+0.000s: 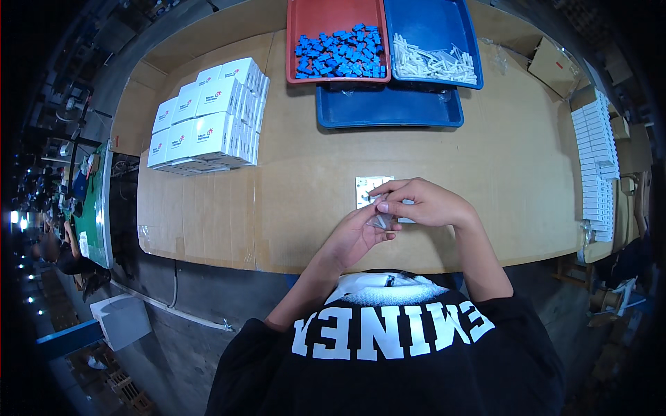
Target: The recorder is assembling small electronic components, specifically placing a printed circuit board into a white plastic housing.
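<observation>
Left hand point(357, 236) cups a small clear part point(380, 221), steadying it. Right hand point(423, 202) pinches it from above, over the white plate point(368, 187) on the table point(291, 194).

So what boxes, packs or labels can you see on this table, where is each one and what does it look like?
White boxes: stacked block, far left of table, white with small red marks.
Flat white packs: long row along the right edge.
Cardboard box: far right corner, brown, open.
White plate: square, table centre, under the hands.
Clear bag: small, between left hand and right hand.
</observation>
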